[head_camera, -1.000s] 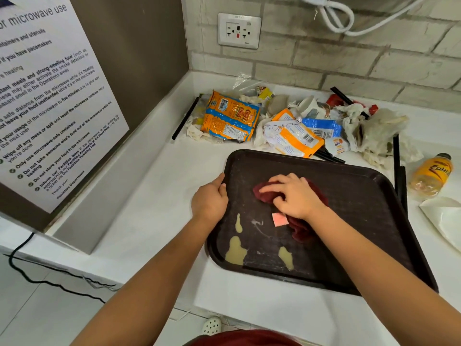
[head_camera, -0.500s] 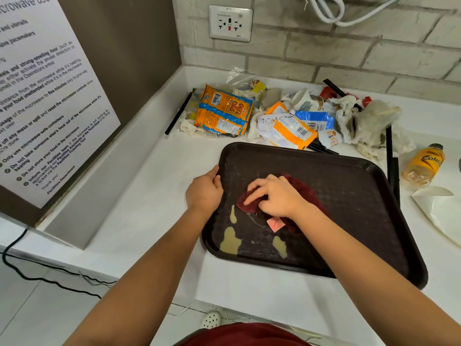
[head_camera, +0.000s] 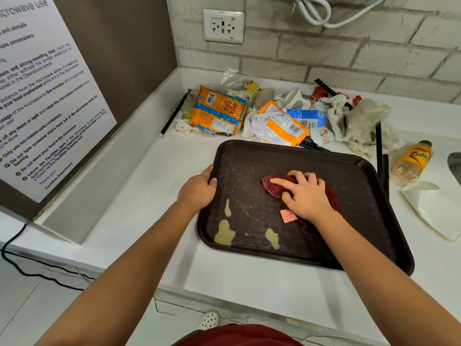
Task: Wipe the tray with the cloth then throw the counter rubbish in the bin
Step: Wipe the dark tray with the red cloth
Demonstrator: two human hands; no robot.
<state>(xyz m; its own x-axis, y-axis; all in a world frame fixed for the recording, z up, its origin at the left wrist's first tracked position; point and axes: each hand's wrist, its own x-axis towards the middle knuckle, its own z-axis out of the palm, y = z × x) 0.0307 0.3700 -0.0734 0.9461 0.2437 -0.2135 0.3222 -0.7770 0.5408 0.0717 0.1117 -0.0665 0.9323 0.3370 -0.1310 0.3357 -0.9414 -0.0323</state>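
Wiping a dark tray (head_camera: 361,186) on a white counter (head_camera: 139,196).
Left hand (head_camera: 198,189) gripping the tray's left rim; right hand (head_camera: 305,196) pressing a maroon cloth (head_camera: 273,187), fingers spread, mid-tray. Beige smears (head_camera: 224,232) near the front-left corner. Rubbish (head_camera: 279,116) heaped just behind; bottle (head_camera: 412,159) reading "Cobra".

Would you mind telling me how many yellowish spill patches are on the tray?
3, all near the tray's front left: a small streak, a large patch, another. The cloth may hide more.

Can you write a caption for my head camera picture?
Right hand presses a red cloth on the tray; left hand grips its edge.
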